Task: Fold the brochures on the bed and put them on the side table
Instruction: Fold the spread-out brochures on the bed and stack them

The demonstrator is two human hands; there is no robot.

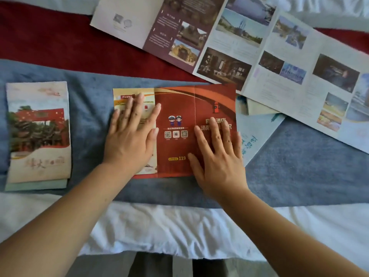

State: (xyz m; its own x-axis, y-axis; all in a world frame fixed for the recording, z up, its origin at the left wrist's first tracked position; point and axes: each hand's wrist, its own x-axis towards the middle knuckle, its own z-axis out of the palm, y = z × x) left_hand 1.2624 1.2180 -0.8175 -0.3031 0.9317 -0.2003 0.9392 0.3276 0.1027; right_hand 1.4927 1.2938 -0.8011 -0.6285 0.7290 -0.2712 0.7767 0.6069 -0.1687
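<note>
A red three-panel brochure (175,108) lies unfolded on the blue bed runner (299,170) in the middle. My left hand (130,136) presses flat on its pale left panel, fingers straight and spread. My right hand (218,156) lies flat on its right panel, fingers straight. A folded brochure stack (38,132) with a red gate picture sits on the runner at the left. A large unfolded photo brochure (249,47) spreads across the back right. A white leaflet with blue writing (255,132) pokes out beneath it.
White bedsheet (179,226) covers the near edge of the bed. A dark red runner (69,43) lies behind the blue one. No side table shows in view.
</note>
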